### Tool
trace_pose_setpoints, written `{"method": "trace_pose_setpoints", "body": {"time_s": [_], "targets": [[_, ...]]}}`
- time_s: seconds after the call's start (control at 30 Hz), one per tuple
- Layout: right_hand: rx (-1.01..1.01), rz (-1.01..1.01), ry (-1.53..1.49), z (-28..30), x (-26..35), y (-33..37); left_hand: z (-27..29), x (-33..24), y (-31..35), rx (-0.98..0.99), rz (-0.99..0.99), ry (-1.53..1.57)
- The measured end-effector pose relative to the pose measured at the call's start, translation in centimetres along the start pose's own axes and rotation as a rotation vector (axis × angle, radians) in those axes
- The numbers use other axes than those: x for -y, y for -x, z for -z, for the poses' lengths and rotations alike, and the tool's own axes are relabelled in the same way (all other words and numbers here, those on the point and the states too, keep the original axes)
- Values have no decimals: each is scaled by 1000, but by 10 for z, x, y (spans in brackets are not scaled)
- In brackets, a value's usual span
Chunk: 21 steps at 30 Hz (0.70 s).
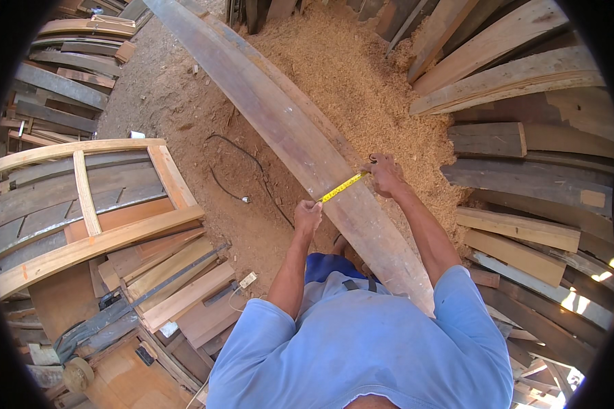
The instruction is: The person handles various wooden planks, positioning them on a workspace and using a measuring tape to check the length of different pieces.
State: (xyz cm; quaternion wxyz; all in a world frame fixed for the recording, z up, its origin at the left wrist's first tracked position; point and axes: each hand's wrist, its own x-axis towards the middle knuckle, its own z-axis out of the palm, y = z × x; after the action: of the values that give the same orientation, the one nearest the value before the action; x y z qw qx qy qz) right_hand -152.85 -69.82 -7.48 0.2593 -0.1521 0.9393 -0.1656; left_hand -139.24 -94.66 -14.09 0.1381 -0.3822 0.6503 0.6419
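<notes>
A long, wide wooden plank (286, 126) runs slantwise from the far left down to my body. Across its width lies a yellow measuring tape (343, 187), drawn out between my two hands. At the plank's left edge my left hand (308, 217) is closed, pinching one end of the tape. My right hand (385, 174) is closed at the right edge, holding the tape's other end. The tape's case does not show; my right fingers probably cover it.
Sawdust and shavings (341, 68) heap beyond the plank. A black cable (259, 163) with a plug lies on the dirt floor to the left. A wooden frame (89, 198) rests on stacked boards at the left. More timber (518, 225) is piled along the right.
</notes>
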Motion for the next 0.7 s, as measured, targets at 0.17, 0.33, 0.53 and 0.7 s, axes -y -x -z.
{"method": "trace_pose_setpoints", "body": {"time_s": [0.17,0.33,0.53,0.7], "targets": [[12,-2,-12,1,2,0,-2,-1,1,-26,-11,28],[3,-1,-6,1,0,0,-3,-2,1,-20,-8,37],[-13,10,-5,-3,-2,-3,-1,1,-2,-24,-4,10],[-32,24,-16,-6,-2,-4,0,11,-4,-24,-16,6]]}}
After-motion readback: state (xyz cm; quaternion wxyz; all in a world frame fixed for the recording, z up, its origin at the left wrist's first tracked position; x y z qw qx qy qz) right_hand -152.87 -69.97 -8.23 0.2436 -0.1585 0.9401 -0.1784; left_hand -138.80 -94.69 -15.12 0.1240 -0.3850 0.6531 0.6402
